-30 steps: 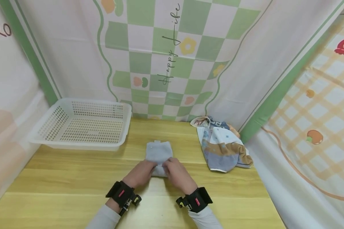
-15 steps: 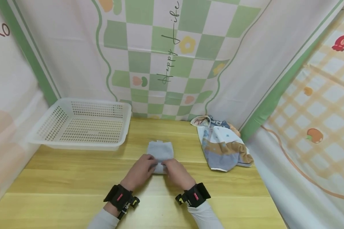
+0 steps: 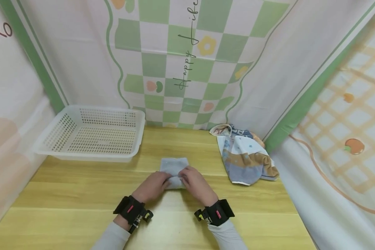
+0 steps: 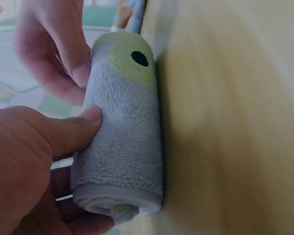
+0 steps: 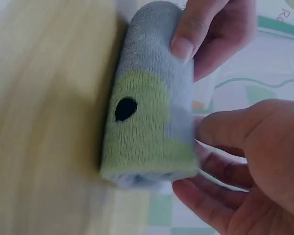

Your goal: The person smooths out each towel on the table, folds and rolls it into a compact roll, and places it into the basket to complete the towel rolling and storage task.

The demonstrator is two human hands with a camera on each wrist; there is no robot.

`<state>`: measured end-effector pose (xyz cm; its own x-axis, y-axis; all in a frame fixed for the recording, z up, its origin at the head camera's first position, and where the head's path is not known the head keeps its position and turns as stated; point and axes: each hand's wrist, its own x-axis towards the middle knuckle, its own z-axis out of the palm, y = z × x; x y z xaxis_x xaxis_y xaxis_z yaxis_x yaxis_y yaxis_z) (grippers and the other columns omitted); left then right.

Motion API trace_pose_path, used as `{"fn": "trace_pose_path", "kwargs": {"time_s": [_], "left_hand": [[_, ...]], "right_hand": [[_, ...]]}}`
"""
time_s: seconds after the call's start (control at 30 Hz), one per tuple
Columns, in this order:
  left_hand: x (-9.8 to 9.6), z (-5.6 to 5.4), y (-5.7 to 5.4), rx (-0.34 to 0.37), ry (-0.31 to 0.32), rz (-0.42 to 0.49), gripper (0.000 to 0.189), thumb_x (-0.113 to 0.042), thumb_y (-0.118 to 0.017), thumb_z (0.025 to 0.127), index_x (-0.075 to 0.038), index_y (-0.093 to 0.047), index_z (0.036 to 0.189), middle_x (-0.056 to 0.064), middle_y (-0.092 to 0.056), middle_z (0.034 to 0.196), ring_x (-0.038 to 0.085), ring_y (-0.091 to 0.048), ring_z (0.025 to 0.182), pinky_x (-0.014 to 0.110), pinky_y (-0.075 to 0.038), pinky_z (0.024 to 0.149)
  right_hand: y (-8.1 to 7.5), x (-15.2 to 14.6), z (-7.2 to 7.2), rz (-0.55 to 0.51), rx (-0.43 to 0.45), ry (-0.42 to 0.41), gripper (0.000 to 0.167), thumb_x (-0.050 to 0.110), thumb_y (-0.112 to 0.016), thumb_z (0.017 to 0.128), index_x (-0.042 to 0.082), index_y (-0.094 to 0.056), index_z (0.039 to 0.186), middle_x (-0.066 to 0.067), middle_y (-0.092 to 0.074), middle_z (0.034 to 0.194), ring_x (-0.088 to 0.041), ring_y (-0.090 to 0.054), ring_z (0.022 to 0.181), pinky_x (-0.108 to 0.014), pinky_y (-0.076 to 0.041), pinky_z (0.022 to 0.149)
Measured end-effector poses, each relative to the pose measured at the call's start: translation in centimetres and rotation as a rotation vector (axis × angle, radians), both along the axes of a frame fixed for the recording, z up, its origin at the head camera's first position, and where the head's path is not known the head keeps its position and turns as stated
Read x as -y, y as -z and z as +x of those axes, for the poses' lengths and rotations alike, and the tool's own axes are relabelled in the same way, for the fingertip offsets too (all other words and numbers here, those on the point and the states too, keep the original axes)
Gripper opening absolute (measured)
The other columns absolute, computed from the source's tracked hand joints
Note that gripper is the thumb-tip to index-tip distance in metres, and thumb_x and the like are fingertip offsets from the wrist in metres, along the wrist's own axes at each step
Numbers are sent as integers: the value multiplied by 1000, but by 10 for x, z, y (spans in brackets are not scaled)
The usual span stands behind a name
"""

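A small grey towel [image 3: 174, 166] lies mid-table in the head view, its near end rolled up and its far part flat. In the left wrist view the towel roll [image 4: 122, 127] shows terry pile, a yellow-green patch and a black spot near the far end. My left hand [image 3: 152, 186] grips one end, thumb on top and fingers at the far side. At the other end my right hand [image 3: 200, 186] holds the roll the same way, thumb against it [image 5: 154, 93] in the right wrist view. Some fingertips of both hands are hidden behind the roll.
A white perforated plastic basket [image 3: 104, 156] stands at the back left of the wooden table [image 3: 162, 225]. Crumpled patterned towels [image 3: 247, 159] lie at the back right. Behind the table hangs a green-checked curtain [image 3: 181, 83].
The near rolled edge of the grey towel has moved slightly away from me, and its flat part is shorter. The small tag at its far edge no longer shows. Both hands keep their hold.
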<state>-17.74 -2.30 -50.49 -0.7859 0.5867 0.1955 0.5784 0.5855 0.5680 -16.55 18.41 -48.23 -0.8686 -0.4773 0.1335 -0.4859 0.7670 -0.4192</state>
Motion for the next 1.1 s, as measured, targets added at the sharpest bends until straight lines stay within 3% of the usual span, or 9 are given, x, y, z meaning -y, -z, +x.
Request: {"fn": "trace_pose_path", "kwargs": {"time_s": [0.17, 0.33, 0.4, 0.53, 0.67, 0.73, 0.83, 0.97, 1.1], "left_hand": [[1, -12, -3, 103, -12, 23, 16, -15, -60, 102, -7, -73, 102, -1, -70, 90, 11, -59, 80, 34, -52, 75], [3, -16, -4, 132, -25, 57, 15, -17, -65, 100, -6, -75, 103, 1, -72, 94, 13, -62, 84, 35, -53, 79], [4, -14, -5, 111, -35, 67, 18, -16, -67, 98, -4, -74, 108, 5, -73, 102, 18, -65, 93, 39, -54, 86], [5, -6, -7, -11, -7, 33, 26, -14, -72, 94, 0, -72, 117, 13, -70, 118, 29, -64, 114, 45, -52, 100], [6, 1, -4, -88, 42, -21, 33, -13, -75, 92, 0, -71, 122, 15, -68, 123, 30, -63, 118, 45, -51, 102], [5, 2, -2, -97, 55, -34, 31, -12, -73, 94, 0, -71, 122, 14, -70, 120, 29, -64, 114, 44, -52, 99], [4, 0, 0, -85, 68, -34, 25, -11, -67, 97, -1, -70, 119, 11, -72, 111, 24, -67, 103, 41, -55, 91], [0, -6, -2, -47, 69, -29, 13, -11, -61, 102, -3, -69, 108, 2, -68, 91, 14, -61, 83, 34, -53, 77], [-5, -13, -5, -4, 76, -31, 15, -13, -58, 104, -7, -63, 91, -4, -53, 75, 10, -49, 72, 30, -47, 67]], "right_hand": [[-4, 3, 5, 58, -17, -10, 30, 6, -79, 86, -3, -71, 113, -14, -69, 112, -29, -66, 106, -42, -55, 93], [0, 6, 0, 97, -39, -18, 23, 3, -72, 92, -2, -71, 114, -13, -71, 108, -27, -67, 103, -40, -56, 91], [1, 6, -4, 105, -34, -24, 17, 2, -67, 96, 0, -72, 112, -10, -71, 103, -24, -68, 98, -38, -57, 87], [5, 6, -10, 83, 56, -36, 17, 4, -59, 101, 1, -72, 111, -8, -72, 98, -17, -67, 89, -34, -56, 81], [12, 2, -11, 42, 149, -45, 22, 6, -52, 105, 0, -71, 115, -6, -72, 97, -11, -63, 83, -31, -55, 79], [13, -1, -11, 21, 160, -47, 23, 6, -51, 105, 0, -71, 116, -6, -71, 94, -11, -62, 79, -32, -54, 77], [12, -2, -11, -12, 100, -27, 20, 5, -54, 104, 2, -72, 111, -4, -68, 91, -13, -61, 79, -31, -55, 78], [5, -3, -5, -9, -13, 18, 15, 9, -65, 99, 3, -75, 108, -6, -69, 105, -20, -66, 99, -35, -56, 88], [-1, -2, 3, 36, 15, 29, 29, 14, -77, 91, 1, -73, 117, -14, -69, 120, -30, -65, 114, -43, -54, 97]]}}
